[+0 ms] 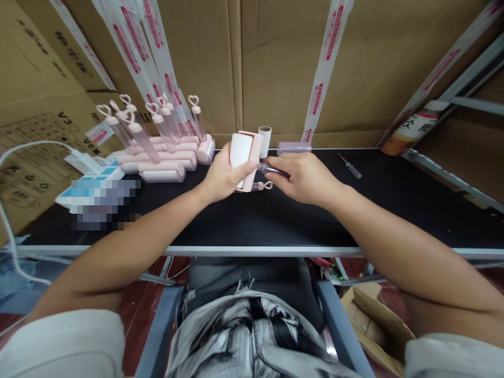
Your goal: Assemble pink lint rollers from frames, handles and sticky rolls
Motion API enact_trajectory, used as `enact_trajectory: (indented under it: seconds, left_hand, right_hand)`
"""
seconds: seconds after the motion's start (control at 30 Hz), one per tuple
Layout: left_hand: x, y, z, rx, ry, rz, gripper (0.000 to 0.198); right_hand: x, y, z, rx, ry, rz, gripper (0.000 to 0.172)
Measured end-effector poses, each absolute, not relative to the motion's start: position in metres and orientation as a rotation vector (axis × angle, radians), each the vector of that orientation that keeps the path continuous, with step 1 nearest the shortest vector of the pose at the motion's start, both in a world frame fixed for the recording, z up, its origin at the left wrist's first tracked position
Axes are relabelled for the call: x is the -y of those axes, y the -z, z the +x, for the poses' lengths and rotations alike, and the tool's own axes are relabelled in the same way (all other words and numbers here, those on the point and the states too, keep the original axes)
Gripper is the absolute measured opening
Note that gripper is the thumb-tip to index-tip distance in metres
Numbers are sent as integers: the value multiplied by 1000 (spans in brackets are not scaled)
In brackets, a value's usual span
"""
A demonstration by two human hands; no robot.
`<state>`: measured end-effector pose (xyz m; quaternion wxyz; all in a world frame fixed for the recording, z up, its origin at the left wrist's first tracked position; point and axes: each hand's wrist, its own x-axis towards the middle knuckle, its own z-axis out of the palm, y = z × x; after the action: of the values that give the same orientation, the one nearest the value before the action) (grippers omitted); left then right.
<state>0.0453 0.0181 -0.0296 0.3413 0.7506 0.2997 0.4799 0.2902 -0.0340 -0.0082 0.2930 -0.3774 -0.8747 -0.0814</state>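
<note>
"How many things are in your hands?"

"Two, one in each. My left hand [220, 177] is closed around a pink-and-white case [241, 155], raised over the black table [236, 226], thumb across its lower edge. My right hand [309, 176] wraps its fingers round the dark handle of one screwdriver [274, 169], pointed at the case's side; I can't tell whether the tip touches."

"And near them?"

"One pink heart loop [268, 185] shows just below the case, one white tube [265, 143] stands behind it, and one lilac block [294, 147] lies beyond my right hand."

"What's on your left?"

"At least seven heart-topped stems [145, 143] rise from a cluster of pink bases [161, 172]. They overlap, so I can't count exactly. Beside them sits one power strip [112, 173] with one white plug [84, 163]."

"Your right?"

"One spare screwdriver [351, 167] lying flat, well apart from my hand, and one tilted bottle [413, 128] at the far edge."
</note>
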Motion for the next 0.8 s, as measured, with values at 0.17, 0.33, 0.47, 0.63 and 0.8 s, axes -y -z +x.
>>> enact_trajectory:
  seconds: [0.17,0.33,0.47,0.63,0.8]
  left_hand:
    - [-15,33,48,-738,-1266,2002,81]
    - [-17,29,45,-792,-1248,2030,81]
    - [-19,17,42,-905,-1173,2035,83]
    - [-23,6,44,-935,-1230,2009,75]
    - [-29,11,42,-881,-1250,1863,74]
  right_hand:
    - [30,11,289,2343,131,-937,29]
    - [29,15,285,2301,152,-1015,28]
    - [29,12,285,2305,40,-991,24]
    - [28,3,288,2270,6,-931,22]
    - [24,3,300,2229,-95,-955,29]
